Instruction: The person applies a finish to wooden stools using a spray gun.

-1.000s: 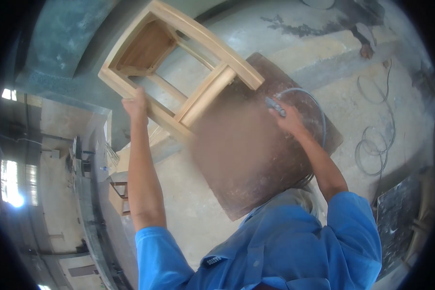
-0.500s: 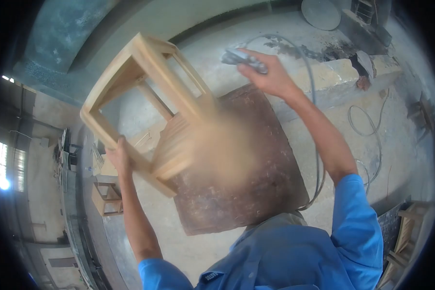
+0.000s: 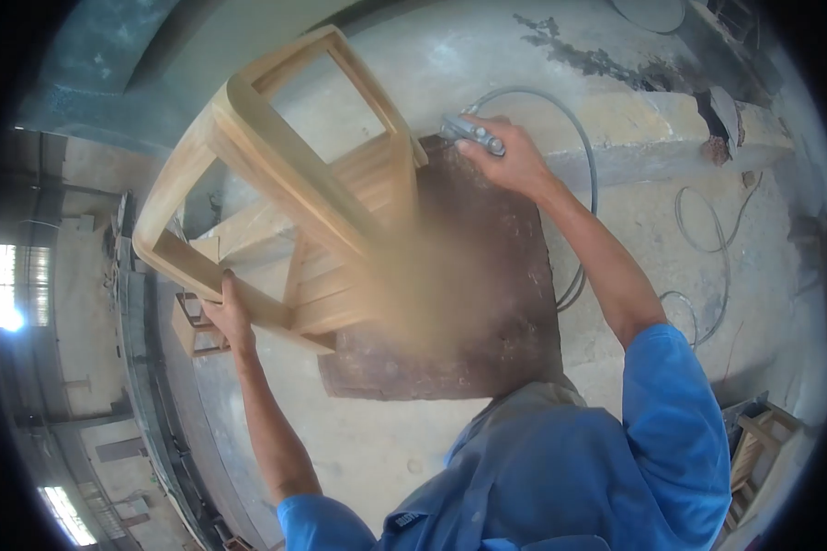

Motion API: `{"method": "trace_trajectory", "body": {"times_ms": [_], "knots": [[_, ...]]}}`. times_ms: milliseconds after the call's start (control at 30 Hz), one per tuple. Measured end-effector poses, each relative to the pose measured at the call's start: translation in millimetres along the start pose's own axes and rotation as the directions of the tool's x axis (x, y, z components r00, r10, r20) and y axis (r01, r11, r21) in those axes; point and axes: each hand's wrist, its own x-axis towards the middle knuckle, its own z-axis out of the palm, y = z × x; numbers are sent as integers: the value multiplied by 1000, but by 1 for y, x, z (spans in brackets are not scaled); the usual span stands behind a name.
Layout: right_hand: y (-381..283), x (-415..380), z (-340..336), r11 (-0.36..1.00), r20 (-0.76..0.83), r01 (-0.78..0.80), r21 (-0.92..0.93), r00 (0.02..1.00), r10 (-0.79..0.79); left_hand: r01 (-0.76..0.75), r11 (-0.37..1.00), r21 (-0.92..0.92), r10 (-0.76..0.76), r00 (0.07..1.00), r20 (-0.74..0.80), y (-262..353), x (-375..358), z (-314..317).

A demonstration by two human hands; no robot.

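A pale wooden chair (image 3: 289,174) is held tilted over a dark brown board (image 3: 432,372). My left hand (image 3: 231,314) is closed around one of its lower rails at the left. In my right hand (image 3: 515,163), to the right of the chair's frame, is a grey metal spray gun (image 3: 473,135). Its nose points toward the chair, and a hose (image 3: 590,174) loops away from it. A hazy blurred patch in the middle of the view hides part of the chair and the board.
A low concrete ledge (image 3: 634,129) runs behind the board at the right. Loose cable (image 3: 724,266) lies coiled on the floor there. A small wooden frame (image 3: 198,329) stands at the left, and more slatted wooden furniture (image 3: 753,450) is at the lower right.
The chair has turned in my left hand, its frame now showing from another side. My right hand has come slightly down with the spray gun. The view has shifted a little.
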Motion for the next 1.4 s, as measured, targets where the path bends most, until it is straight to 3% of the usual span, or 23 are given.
{"method": "trace_trajectory", "body": {"times_ms": [133, 233, 400, 500, 567, 600, 667, 767, 800, 867, 933, 967, 1000, 1067, 1100, 1133, 1167, 1200, 1233, 1267, 1300, 1333, 1400], "knots": [[-7, -45, -8, 990, 120, -137, 34, 984, 132, -36, 999, -3, 36, 999, -36, -10, -19, -4], [-5, -83, -13, 971, 136, -136, -197, 977, 164, -45, 998, -38, 44, 999, -6, -22, -40, -15], [-67, -71, -94, 961, -138, 60, -272, 985, -101, 40, 990, -136, -45, 998, -36, -58, -91, -31], [-156, -36, -155, 972, -328, 134, -194, 925, -193, 19, 991, -134, -36, 991, -126, -91, -138, -37], [-207, -3, -191, 937, -396, 298, -181, 850, -346, 82, 968, -237, -110, 988, -108, -125, -174, -39], [-228, 18, -205, 873, -405, 426, -236, 774, -487, 95, 968, -231, -132, 980, -150, -133, -193, -38], [-290, 44, -215, 842, -393, 490, -223, 745, -538, 94, 970, -224, -143, 967, -212, -143, -227, -36], [-366, 84, -199, 861, -296, 479, -172, 808, -509, 113, 969, -221, -160, 965, -209, -136, -238, -47], [-372, 109, -192, 821, -284, 530, -211, 771, -571, 134, 967, -218, -180, 962, -206, -127, -244, -55], [-373, 177, -170, 716, -260, 647, -262, 667, -698, 224, 943, -245, -249, 966, -72, -100, -240, -67], [-360, 227, -147, 690, -231, 640, -337, 654, -720, 346, 870, -351, -329, 938, 107, -107, -244, -98], [-355, 251, -136, 660, -205, 626, -415, 642, -739, 496, 796, -346, -401, 861, 312, -138, -246, -122], [-341, 269, -125, 647, -210, 623, -441, 629, -749, 564, 707, -427, -435, 822, 367, -126, -249, -145], [-295, 311, -107, 637, -196, 600, -483, 635, -747, 528, 511, -678, -451, 837, 311, -49, -238, -179], [-274, 312, -104, 770, -161, 501, -395, 787, -595, 475, 537, -697, -400, 871, 286, -19, -230, -195], [-253, 317, -102, 817, -117, 478, -322, 836, -536, 506, 529, -681, -549, 816, 181, 19, -219, -203], [-219, 336, -95, 680, -63, 569, -462, 744, -665, 509, 623, -594, -534, 832, 153, 11, -209, -209], [-189, 354, -88, 645, -50, 582, -494, 722, -690, 504, 824, -259, -495, 863, 103, 22, -196, -211], [-170, 367, -81, 621, -35, 583, -524, 714, -700, 403, 911, -93, -393, 913, 106, 41, -186, -204], [-155, 372, -74, 503, -2, 646, -575, 613, -790, 396, 917, -43, -391, 916, 96, 71, -172, -193], [-172, 343, -51, 365, -8, 577, -731, 527, -850, 378, 890, 253, -378, 924, -53, 52, -162, -182], [-205, 274, -31, 221, -11, 447, -867, 425, -905, 449, 861, 239, -451, 891, -52, 61, -163, -200], [-198, 205, 20, 409, 0, 695, -592, 507, -862, 502, 825, 258, -511, 859, -35, 72, -151, -199]]}}
